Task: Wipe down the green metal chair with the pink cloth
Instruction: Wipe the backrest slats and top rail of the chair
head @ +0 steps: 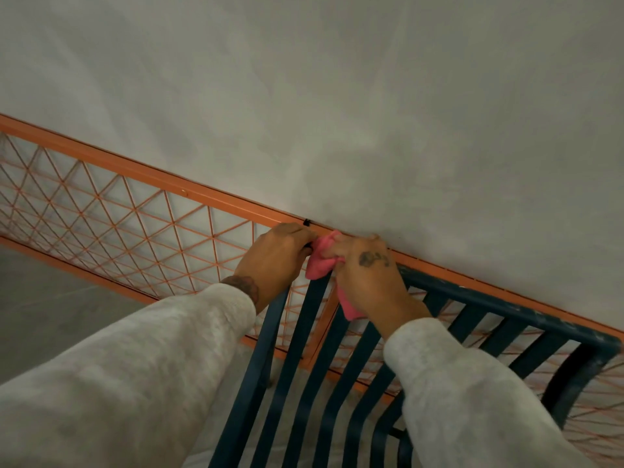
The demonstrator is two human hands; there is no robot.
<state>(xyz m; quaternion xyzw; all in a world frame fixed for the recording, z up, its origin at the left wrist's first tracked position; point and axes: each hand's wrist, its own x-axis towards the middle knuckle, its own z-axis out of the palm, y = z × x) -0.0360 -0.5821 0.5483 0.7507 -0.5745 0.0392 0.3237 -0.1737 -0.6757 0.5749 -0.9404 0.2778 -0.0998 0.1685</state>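
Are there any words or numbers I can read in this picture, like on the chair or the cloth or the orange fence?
No words or numbers can be read anywhere.
Chair: plain dark green slats, no label.
Pink cloth: plain, no tag showing.
Orange fence: no sign on it.
Right hand: a dark tattoo mark on its back, too blurred to tell whether it is letters or a picture.
Wall: bare.

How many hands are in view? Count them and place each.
2. The left hand curls at the chair's top, left of the pink cloth; the right hand holds the cloth against a slat.
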